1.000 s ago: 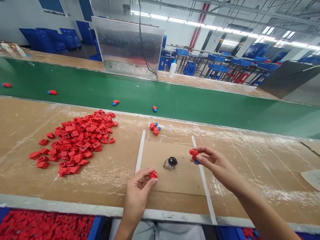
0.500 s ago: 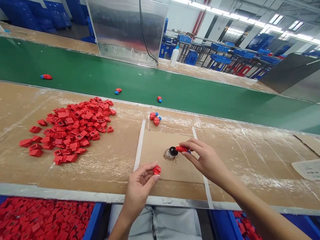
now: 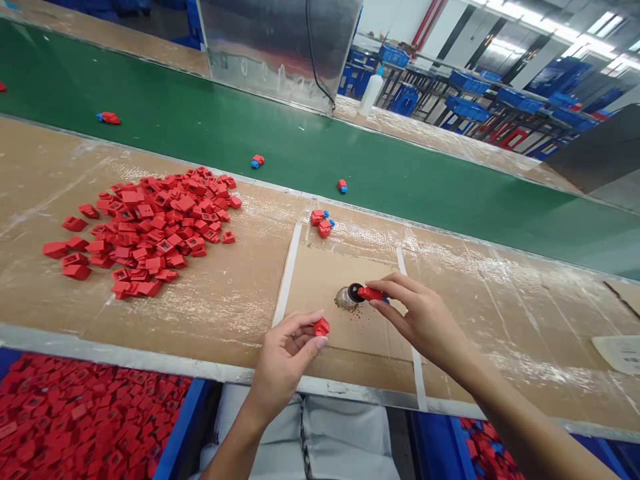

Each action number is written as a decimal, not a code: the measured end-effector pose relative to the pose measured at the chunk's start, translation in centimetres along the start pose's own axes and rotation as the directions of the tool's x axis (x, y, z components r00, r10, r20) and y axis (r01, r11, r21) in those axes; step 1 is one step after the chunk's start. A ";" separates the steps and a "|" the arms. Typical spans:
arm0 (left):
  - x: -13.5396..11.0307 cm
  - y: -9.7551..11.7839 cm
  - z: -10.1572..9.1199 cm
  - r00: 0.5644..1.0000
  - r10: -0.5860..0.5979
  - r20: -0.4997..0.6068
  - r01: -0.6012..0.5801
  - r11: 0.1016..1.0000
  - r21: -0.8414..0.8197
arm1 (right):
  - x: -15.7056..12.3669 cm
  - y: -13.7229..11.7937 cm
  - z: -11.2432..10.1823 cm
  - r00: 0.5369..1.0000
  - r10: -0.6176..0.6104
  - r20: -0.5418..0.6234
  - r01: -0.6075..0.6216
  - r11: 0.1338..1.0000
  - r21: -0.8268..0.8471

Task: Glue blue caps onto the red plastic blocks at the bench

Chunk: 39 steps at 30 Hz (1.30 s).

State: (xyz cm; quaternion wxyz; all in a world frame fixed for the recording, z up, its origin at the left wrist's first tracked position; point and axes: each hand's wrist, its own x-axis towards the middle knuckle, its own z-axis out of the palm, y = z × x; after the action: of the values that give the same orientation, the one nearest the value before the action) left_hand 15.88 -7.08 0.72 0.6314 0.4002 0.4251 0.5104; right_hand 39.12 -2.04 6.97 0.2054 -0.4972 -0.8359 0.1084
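Observation:
My left hand (image 3: 290, 350) is closed in a pinch on a small red plastic piece (image 3: 321, 326) with a hollow face, just above the front of the cardboard sheet (image 3: 310, 287). My right hand (image 3: 413, 310) grips a red-and-blue plastic piece (image 3: 370, 293) between thumb and fingers; a bit of its blue part shows by the fingertips. Its red end is against the black top (image 3: 355, 292) of a small clear jar (image 3: 345, 299), though whether they touch is hard to tell. Brown specks lie around the jar's base.
A heap of red pieces (image 3: 165, 227) lies left on the bench. Two red-and-blue pieces (image 3: 324, 229) sit behind the cardboard, and several lie on the green belt (image 3: 200, 120). Blue bins (image 3: 187, 420) below the bench hold more pieces. A white bottle (image 3: 371, 93) stands beyond the belt.
The camera view has tilted and shifted, bringing another red piece in at the far left of the belt. Both hands keep their grips and stay nearly in place around the jar.

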 end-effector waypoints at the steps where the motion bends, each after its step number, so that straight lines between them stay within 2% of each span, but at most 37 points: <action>1: 0.0 0.0 0.0 1.000 0.002 0.003 -0.002 1.000 -0.002 | 0.0 0.0 0.0 1.000 0.000 0.001 0.000 1.000 0.001; 23: -0.1 -0.1 -0.2 1.000 0.001 0.026 -0.001 1.000 -0.012 | 0.1 -0.6 -0.5 1.000 0.004 0.006 -0.004 1.000 0.003; 39: -0.2 -0.6 -0.3 0.998 -0.035 0.058 0.039 0.997 -0.070 | 0.6 -1.4 -1.2 0.997 0.030 -0.075 -0.031 1.000 -0.007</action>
State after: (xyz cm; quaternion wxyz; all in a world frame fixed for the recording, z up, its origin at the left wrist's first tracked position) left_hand 15.79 -7.31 0.14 0.6664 0.3841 0.3958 0.5016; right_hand 38.26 -2.26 8.69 0.2330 -0.5145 -0.8204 0.0891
